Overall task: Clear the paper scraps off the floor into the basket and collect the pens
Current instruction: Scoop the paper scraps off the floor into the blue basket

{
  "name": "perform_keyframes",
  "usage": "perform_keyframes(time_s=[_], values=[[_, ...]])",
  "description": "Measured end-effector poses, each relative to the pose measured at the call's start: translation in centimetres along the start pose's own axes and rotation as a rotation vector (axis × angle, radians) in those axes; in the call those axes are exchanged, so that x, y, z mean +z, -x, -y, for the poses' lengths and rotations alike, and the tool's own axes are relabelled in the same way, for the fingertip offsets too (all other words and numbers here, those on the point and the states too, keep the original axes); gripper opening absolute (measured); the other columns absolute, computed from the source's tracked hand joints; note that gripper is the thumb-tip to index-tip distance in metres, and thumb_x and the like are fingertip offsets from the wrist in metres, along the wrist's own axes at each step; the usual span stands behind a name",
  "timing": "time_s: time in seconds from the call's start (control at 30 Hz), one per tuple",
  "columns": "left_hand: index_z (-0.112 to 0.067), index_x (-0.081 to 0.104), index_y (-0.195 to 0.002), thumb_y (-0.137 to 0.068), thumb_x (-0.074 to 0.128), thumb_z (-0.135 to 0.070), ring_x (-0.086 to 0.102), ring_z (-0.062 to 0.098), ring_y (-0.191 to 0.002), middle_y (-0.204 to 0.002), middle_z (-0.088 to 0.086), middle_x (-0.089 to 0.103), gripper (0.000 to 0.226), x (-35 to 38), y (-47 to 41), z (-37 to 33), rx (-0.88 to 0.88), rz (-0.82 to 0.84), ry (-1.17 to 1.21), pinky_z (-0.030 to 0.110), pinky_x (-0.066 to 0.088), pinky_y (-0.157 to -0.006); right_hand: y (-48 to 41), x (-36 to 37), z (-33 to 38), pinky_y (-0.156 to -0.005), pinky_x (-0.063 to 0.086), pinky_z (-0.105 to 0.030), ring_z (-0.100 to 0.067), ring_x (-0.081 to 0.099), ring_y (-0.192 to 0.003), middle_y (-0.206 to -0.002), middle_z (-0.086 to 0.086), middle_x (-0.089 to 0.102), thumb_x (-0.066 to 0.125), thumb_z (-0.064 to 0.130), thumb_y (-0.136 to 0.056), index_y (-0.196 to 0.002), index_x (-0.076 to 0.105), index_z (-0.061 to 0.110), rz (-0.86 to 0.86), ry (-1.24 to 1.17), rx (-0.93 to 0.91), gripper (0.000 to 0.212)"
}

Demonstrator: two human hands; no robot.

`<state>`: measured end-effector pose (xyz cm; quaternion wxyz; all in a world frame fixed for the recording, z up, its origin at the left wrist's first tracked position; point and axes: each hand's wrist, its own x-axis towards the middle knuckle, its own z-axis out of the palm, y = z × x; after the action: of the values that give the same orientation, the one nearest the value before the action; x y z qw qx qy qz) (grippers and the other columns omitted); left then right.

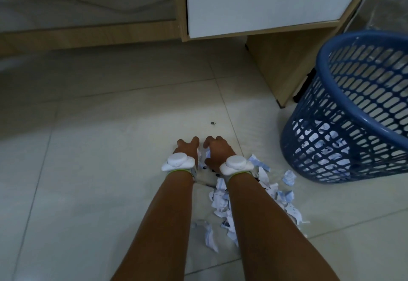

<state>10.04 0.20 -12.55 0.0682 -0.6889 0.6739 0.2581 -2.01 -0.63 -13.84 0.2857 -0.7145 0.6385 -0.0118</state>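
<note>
Both arms stretched forward, left hand (186, 148) and right hand (215, 149) side by side, fingers curled down over paper scraps (220, 203) (grip unclear).

Both forearms are showing bare, no sleeves. Each wrist is wearing a white rounded puck-shaped device (178, 162) on a green-edged band, the right-wrist unit (235, 165) sitting at 3 o'clock from the left one.

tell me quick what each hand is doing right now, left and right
Left hand: fingers curled down on the floor; any grip cannot be told.
Right hand: fingers curled over torn white paper scraps; any grip cannot be told.
</note>
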Motion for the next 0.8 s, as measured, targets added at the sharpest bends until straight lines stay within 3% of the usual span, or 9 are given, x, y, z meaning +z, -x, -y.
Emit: perform_keyframes(time_s=[0.17,0.3,0.43,0.53,0.7,0.8], values=[[-0.015,0.04,-0.129,-0.084,0.065,-0.018,0.06,0.036,-0.099,-0.122,0.016,0.042,0.052,-0.6,0.3,0.8,0.038,0.029,0.002,0.034,0.047,-0.078,-0.1,1.4,1.4,-0.076,0.042,-0.025,-0.028,0.06,-0.098,-0.112,-0.015,0.058,0.066,0.034,-0.072,-0.112,0.057,0.008,0.02,-0.053,-0.045,0.049],[-0.021,0.034,-0.133,-0.071,0.078,-0.026,0.06,0.032,-0.099,-0.121,0.011,0.04,0.076,-0.9,1.1,2.3,0.025,0.05,-0.038,0.029,0.043,-0.073,0.1,1.5,1.3,-0.076,0.048,-0.026,-0.023,0.058,-0.087,-0.11,-0.009,0.049,0.08,0.031,-0.065,-0.116,0.054,0.015,0.017,-0.03,-0.064,0.06],[-0.019,0.029,-0.133,-0.071,0.076,-0.036,0.059,0.032,-0.105,-0.12,0.011,0.042,0.08,-0.5,1.6,3.4,-0.031,0.029,-0.093,0.03,0.042,-0.074,0.3,1.3,1.7,-0.076,0.052,-0.032,-0.021,0.055,-0.082,-0.104,-0.008,0.049,0.086,0.034,-0.054,-0.114,0.051,0.017,0.047,-0.033,-0.115,0.071],[-0.011,0.031,-0.134,-0.077,0.072,-0.025,0.061,0.029,-0.107,-0.115,0.01,0.052,0.071,-0.5,1.6,3.7,-0.043,0.043,-0.018,0.027,0.038,-0.072,0.3,1.8,2.7,-0.072,0.046,-0.029,-0.024,0.057,-0.087,-0.096,-0.006,0.047,0.083,0.03,-0.061,-0.112,0.053,0.015,0.066,-0.045,-0.156,0.061],[-0.004,0.042,-0.123,-0.079,0.069,-0.012,0.061,0.026,-0.09,-0.109,0.013,0.059,0.052,-1.1,1.2,3.0,-0.028,0.053,0.043,0.027,0.041,-0.069,-0.3,1.6,4.9,-0.067,0.039,-0.022,-0.026,0.067,-0.093,-0.101,-0.014,0.068,0.064,0.004,-0.073,-0.097,0.065,0.005,0.138,0.009,-0.126,0.024],[-0.003,0.049,-0.12,-0.077,0.072,-0.012,0.062,0.028,-0.107,-0.119,0.015,0.06,0.05,-1.5,0.8,2.9,-0.032,0.079,0.039,0.027,0.045,-0.075,-0.7,1.9,5.3,-0.064,0.038,-0.019,-0.025,0.069,-0.089,-0.096,-0.013,0.07,0.06,0.002,-0.076,-0.089,0.068,0.004,0.131,0.019,-0.086,0.016]])
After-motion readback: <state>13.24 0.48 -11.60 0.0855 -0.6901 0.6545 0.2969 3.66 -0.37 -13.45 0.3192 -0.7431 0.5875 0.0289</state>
